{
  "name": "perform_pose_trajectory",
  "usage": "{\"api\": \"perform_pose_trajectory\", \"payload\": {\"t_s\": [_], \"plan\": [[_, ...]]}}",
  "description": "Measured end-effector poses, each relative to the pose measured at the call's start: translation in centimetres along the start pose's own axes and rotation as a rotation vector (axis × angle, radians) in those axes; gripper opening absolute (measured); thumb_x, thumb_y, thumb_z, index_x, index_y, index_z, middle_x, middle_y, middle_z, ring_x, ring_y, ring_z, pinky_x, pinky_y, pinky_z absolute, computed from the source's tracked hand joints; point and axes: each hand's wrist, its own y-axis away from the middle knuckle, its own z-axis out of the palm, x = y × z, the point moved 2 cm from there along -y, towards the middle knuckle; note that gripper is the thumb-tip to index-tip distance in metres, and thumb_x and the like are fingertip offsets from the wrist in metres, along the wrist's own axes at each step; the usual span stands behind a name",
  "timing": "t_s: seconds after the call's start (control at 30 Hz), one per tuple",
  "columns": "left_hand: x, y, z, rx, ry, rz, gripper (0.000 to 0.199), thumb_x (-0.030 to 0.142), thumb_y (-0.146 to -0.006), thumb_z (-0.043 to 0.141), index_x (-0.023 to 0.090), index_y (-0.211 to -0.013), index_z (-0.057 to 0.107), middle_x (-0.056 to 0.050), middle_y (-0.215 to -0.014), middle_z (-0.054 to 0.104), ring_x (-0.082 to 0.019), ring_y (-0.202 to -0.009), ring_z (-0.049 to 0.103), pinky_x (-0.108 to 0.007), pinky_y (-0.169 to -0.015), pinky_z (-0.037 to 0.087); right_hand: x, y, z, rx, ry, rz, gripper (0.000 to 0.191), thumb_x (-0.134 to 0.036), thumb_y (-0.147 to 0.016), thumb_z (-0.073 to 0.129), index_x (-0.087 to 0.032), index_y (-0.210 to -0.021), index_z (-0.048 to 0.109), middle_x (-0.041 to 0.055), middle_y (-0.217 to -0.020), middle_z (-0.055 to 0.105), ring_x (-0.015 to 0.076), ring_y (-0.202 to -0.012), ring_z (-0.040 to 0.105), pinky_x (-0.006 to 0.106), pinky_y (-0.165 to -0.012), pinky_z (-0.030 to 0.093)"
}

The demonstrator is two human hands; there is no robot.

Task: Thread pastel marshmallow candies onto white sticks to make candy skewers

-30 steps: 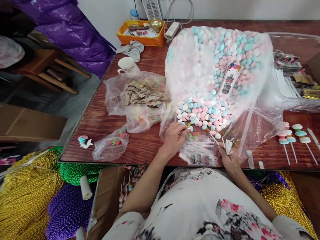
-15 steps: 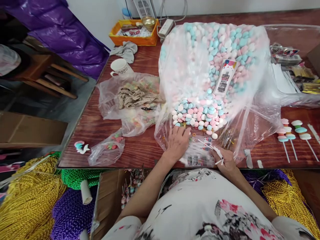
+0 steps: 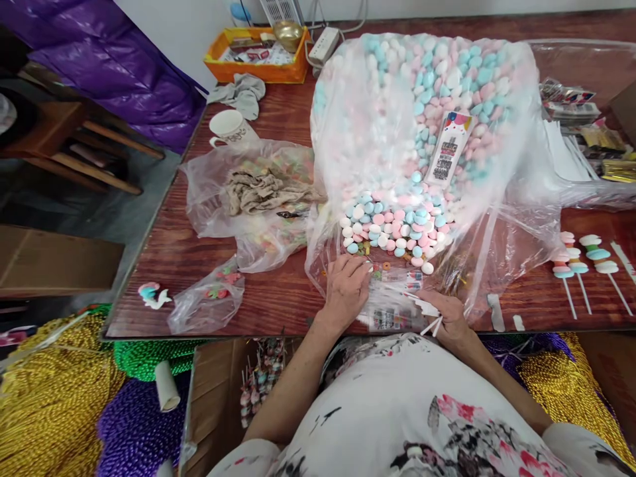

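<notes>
My right hand [image 3: 450, 314] is closed around several thin white sticks [image 3: 428, 309] at the front of the table. My left hand [image 3: 346, 286] rests palm down at the near edge of the candy pile, fingers bent and close together; what lies under them is hidden. Just beyond it, loose pink, blue and white candies [image 3: 392, 228] spill from a big clear bag [image 3: 362, 126]. Small ring-shaped candies [image 3: 386, 266] lie near the left fingertips. Between my hands is clear plastic packaging with printed labels [image 3: 392, 319].
Finished-looking candy skewers [image 3: 599, 255] lie at the right. A clear bag with a crumpled cloth [image 3: 258, 191], a mug [image 3: 232, 126] and an orange tray [image 3: 256, 69] stand left. A small bag [image 3: 209, 301] lies near the left edge. Below are bead strands [image 3: 54, 391] and a cardboard box [image 3: 213, 404].
My left hand has drawn back slightly from the candies, and its fingers are more bent. The right hand keeps hold of the sticks, which have shifted a little. The view has moved slightly.
</notes>
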Motion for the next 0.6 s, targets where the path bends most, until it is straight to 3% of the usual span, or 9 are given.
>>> {"api": "perform_pose_trajectory", "payload": {"t_s": [0.07, 0.17, 0.23, 0.3, 0.43, 0.6], "plan": [[0.5, 0.0, -0.7, 0.104, 0.244, -0.11, 0.011, 0.02, -0.084, 0.068, 0.02, -0.093, 0.074, -0.007, -0.098, 0.072, -0.022, -0.095, 0.062, -0.042, -0.089, 0.05, -0.3, -0.2, 0.2, -0.003, -0.002, -0.017, 0.036, -0.018, -0.09, 0.053, -0.021, -0.125, 0.062, 0.0094, -0.106, 0.076, 0.0208, -0.093, 0.074, 0.031, -0.079, 0.061], [1.1, -0.1, -1.7, 0.235, 0.779, -0.442, 0.019, 0.024, -0.077, 0.076, 0.022, -0.096, 0.074, -0.003, -0.096, 0.07, -0.018, -0.088, 0.066, -0.035, -0.077, 0.057, -0.8, -0.4, 0.4, 0.033, -0.026, -0.016, 0.032, -0.019, -0.09, 0.056, -0.022, -0.121, 0.064, 0.0089, -0.103, 0.076, 0.0204, -0.088, 0.074, 0.03, -0.077, 0.061], [1.4, -0.3, -2.1, 0.254, 1.09, -0.661, 0.024, 0.026, -0.071, 0.081, 0.023, -0.094, 0.075, -0.002, -0.097, 0.071, -0.017, -0.084, 0.068, -0.03, -0.069, 0.059, -1.3, -0.8, 0.5, 0.039, -0.046, 0.009, 0.028, -0.02, -0.091, 0.056, -0.022, -0.117, 0.066, 0.0065, -0.091, 0.076, 0.0185, -0.076, 0.073, 0.029, -0.071, 0.06], [1.6, -0.4, -2.4, 0.242, 1.278, -0.792, 0.023, 0.025, -0.065, 0.085, 0.021, -0.086, 0.077, -0.003, -0.099, 0.072, -0.017, -0.084, 0.07, -0.028, -0.069, 0.06, -1.9, -1.3, 0.6, 0.006, -0.064, 0.055, 0.026, -0.019, -0.093, 0.054, -0.022, -0.115, 0.068, 0.0033, -0.079, 0.073, 0.0157, -0.064, 0.068, 0.027, -0.064, 0.057], [1.8, -0.4, -2.5, 0.248, 1.413, -0.876, 0.023, 0.022, -0.058, 0.089, 0.019, -0.077, 0.077, -0.004, -0.096, 0.076, -0.017, -0.084, 0.072, -0.026, -0.073, 0.06, -3.2, -2.4, 1.1, -0.072, -0.112, 0.11, 0.024, -0.013, -0.094, 0.049, -0.021, -0.103, 0.069, 0.0004, -0.07, 0.066, 0.0126, -0.059, 0.061, 0.023, -0.061, 0.051], [1.9, 0.0, -2.0, 0.339, 1.407, -0.823, 0.033, 0.022, -0.051, 0.092, 0.021, -0.08, 0.077, -0.001, -0.088, 0.076, -0.014, -0.077, 0.07, -0.023, -0.066, 0.059, -3.6, -2.7, 1.9, -0.161, -0.183, 0.123, 0.023, -0.007, -0.091, 0.047, -0.019, -0.083, 0.065, -0.001, -0.068, 0.063, 0.0102, -0.057, 0.057, 0.021, -0.059, 0.046]]}}
